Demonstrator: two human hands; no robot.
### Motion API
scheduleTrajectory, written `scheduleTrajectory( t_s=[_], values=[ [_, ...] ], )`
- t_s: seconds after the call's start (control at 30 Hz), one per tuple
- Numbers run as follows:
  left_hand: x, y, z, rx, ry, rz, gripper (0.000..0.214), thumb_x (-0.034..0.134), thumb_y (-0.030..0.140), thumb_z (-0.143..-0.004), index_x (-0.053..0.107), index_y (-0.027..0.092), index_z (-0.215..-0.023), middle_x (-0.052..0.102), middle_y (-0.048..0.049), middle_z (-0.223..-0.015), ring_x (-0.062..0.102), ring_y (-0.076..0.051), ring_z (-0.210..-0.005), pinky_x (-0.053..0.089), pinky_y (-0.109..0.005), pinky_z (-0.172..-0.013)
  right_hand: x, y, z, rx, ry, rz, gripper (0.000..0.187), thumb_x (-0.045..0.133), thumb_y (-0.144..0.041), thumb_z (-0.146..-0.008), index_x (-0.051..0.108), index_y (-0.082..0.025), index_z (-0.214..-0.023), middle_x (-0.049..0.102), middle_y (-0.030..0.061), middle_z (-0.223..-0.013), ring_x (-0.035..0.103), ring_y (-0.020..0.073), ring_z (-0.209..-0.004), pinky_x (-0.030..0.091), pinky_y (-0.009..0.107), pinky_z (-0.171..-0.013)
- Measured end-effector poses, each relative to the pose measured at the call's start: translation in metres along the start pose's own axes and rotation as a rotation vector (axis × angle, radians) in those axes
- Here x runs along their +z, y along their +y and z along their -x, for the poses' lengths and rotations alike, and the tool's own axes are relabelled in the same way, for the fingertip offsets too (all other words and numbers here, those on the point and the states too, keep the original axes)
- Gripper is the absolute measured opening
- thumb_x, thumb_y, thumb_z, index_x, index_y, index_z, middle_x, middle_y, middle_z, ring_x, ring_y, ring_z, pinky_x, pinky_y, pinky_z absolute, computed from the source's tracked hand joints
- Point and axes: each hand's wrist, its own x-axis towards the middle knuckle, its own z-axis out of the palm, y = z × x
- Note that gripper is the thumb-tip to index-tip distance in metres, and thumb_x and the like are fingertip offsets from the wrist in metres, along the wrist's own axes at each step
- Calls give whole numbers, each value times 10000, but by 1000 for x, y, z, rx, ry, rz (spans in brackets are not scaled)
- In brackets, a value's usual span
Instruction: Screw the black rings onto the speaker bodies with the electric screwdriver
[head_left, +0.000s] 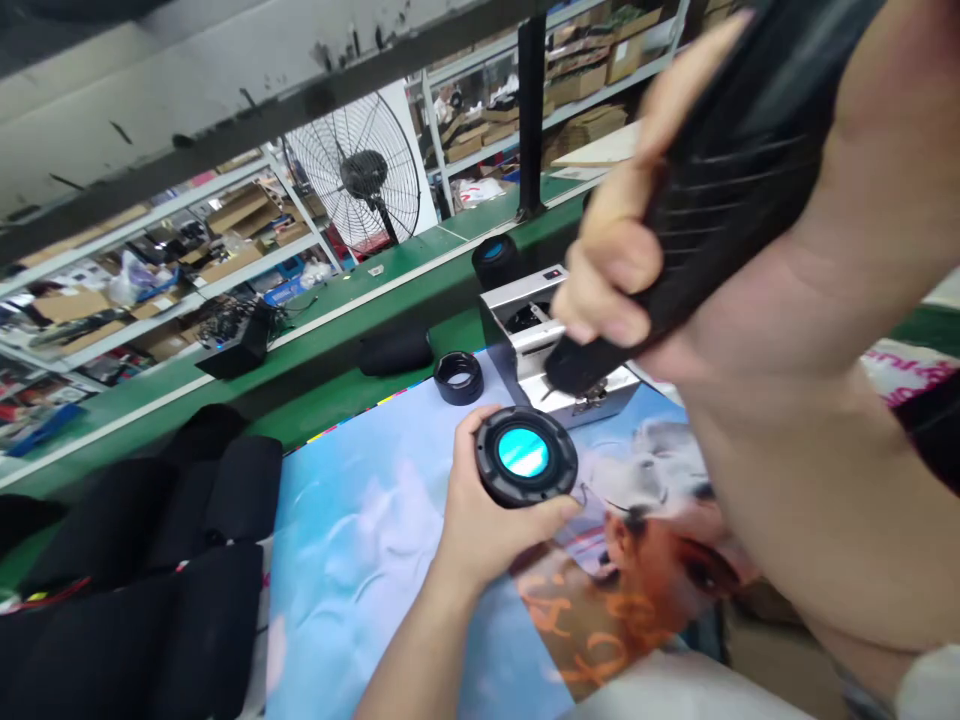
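My left hand grips a round black speaker by its sides. Its end faces up, showing a shiny blue disc inside a notched black ring. High on the right, my right hand is wrapped round a thick black electric screwdriver with a ribbed grip. The tool slants down to the left, its nose over the front of a silver screw feeder. Whether the bit touches the feeder cannot be made out. Just beyond the speaker, a black ring lies on the printed sheet.
Several black fabric-covered cylinders lie at the left. Another black cylinder rests on the green bench, and one with a blue end stands behind the feeder. A post, fan and loaded shelves are farther back. A beam crosses overhead.
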Motion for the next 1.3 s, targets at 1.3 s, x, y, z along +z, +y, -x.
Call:
scheduleTrajectory(
  t_s=[1.3],
  values=[
    [-7, -4, -4, -61, 4, -44, 1213, 1070, 461, -367, 475, 284, -1408, 626, -99, -1377, 634, -362, -1277, 481, -484, -1136, -49, 31, 14, 46, 95, -27, 603, 961, -677, -633, 574, -230, -746, 533, -45, -494, 423, 139, -312, 341, 311, -298]
  ],
)
